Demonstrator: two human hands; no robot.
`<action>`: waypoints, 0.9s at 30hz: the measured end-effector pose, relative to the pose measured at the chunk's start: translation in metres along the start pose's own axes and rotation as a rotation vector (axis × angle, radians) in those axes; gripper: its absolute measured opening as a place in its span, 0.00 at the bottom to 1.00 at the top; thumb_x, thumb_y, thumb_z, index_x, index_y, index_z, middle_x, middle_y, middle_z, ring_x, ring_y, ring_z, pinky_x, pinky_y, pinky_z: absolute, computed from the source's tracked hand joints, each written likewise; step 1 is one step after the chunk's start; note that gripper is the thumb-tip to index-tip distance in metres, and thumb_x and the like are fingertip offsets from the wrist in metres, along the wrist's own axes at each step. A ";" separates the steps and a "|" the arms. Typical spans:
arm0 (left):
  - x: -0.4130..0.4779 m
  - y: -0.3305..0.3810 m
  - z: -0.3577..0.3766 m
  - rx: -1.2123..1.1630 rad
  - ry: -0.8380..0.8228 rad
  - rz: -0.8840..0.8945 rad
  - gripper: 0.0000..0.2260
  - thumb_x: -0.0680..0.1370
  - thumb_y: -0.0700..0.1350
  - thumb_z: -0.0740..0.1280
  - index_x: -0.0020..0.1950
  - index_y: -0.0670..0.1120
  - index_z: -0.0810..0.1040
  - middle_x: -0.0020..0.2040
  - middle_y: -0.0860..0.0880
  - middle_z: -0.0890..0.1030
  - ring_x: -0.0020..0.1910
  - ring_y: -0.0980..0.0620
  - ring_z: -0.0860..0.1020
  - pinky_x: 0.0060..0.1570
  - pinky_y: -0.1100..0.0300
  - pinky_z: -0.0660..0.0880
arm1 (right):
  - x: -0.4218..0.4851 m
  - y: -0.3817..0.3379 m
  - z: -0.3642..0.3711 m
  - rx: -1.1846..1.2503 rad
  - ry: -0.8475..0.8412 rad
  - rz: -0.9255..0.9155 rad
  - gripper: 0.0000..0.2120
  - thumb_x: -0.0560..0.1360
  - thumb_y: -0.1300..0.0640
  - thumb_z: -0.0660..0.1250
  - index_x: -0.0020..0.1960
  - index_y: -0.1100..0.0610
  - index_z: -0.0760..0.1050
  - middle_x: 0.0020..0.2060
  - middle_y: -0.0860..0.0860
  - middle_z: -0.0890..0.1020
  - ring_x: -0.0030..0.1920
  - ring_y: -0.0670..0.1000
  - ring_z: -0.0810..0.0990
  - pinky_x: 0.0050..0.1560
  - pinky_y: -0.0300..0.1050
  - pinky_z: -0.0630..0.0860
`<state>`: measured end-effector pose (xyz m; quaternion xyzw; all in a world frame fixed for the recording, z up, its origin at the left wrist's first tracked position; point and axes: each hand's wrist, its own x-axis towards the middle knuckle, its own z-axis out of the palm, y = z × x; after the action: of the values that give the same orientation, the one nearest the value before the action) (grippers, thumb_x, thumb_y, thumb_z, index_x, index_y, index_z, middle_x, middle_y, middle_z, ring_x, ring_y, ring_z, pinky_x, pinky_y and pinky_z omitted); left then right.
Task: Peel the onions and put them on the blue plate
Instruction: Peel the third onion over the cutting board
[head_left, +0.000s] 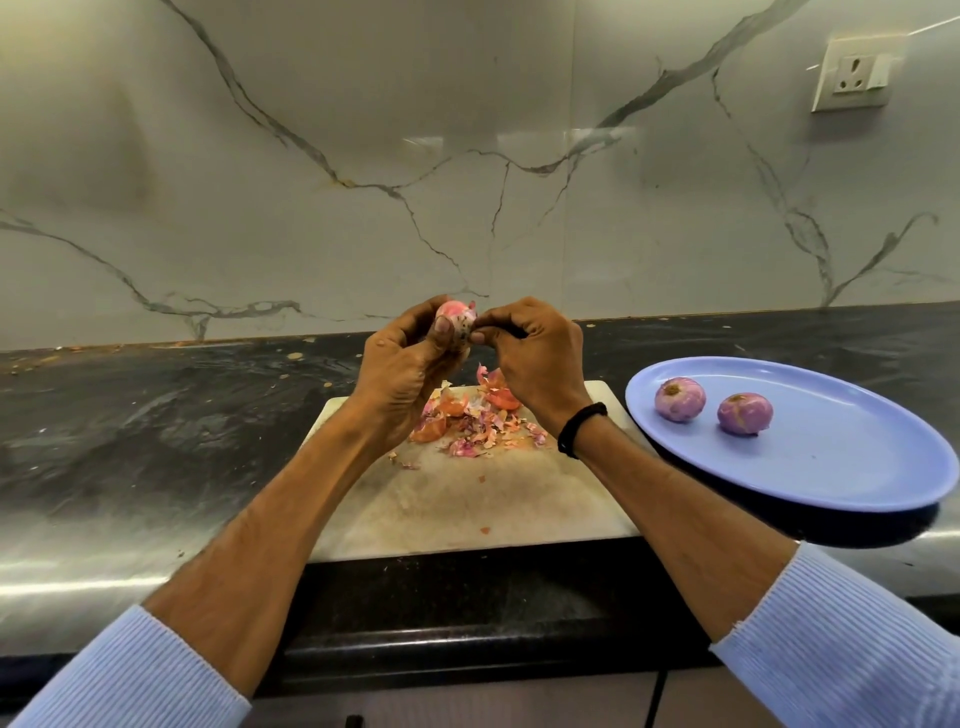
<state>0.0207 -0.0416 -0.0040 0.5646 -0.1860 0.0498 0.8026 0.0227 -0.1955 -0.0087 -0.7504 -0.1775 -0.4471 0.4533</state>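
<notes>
The left hand (402, 364) cups an onion (456, 318), thumb pressed on its front. The right hand (530, 358) pinches a flap of skin at the onion's right side. Below both hands a pile of peels (470, 421) lies on the board (467, 499). Right of the right hand, two peeled onions (679, 399) sit on the plate (831, 467), apart.

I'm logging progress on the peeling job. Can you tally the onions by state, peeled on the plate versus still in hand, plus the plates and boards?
Peeled onions on the blue plate: 2
Onion held in the left hand, right hand picking at its skin: 1
Blue plates: 1
Cutting boards: 1
Total: 5
</notes>
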 end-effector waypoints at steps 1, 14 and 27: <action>0.000 0.000 0.000 0.009 0.001 0.005 0.22 0.72 0.44 0.69 0.66 0.42 0.76 0.60 0.44 0.81 0.60 0.43 0.81 0.57 0.51 0.81 | 0.000 0.000 0.001 -0.005 -0.001 0.000 0.05 0.72 0.65 0.73 0.48 0.62 0.84 0.43 0.54 0.84 0.42 0.45 0.82 0.44 0.28 0.77; -0.002 -0.001 0.002 0.137 -0.018 0.089 0.22 0.70 0.47 0.71 0.63 0.47 0.77 0.62 0.47 0.79 0.63 0.45 0.79 0.59 0.50 0.79 | 0.005 0.002 -0.004 -0.082 -0.079 -0.040 0.05 0.69 0.65 0.75 0.45 0.61 0.85 0.40 0.52 0.84 0.38 0.43 0.79 0.41 0.26 0.76; 0.000 0.001 0.004 0.002 0.055 0.070 0.27 0.71 0.42 0.71 0.70 0.41 0.73 0.64 0.40 0.78 0.62 0.42 0.80 0.57 0.49 0.80 | 0.001 -0.010 0.005 -0.018 -0.082 0.009 0.08 0.73 0.64 0.72 0.52 0.60 0.79 0.47 0.54 0.83 0.48 0.51 0.81 0.50 0.41 0.80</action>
<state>0.0201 -0.0449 -0.0022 0.5568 -0.1835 0.0936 0.8047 0.0188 -0.1857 -0.0037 -0.7729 -0.1885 -0.4154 0.4411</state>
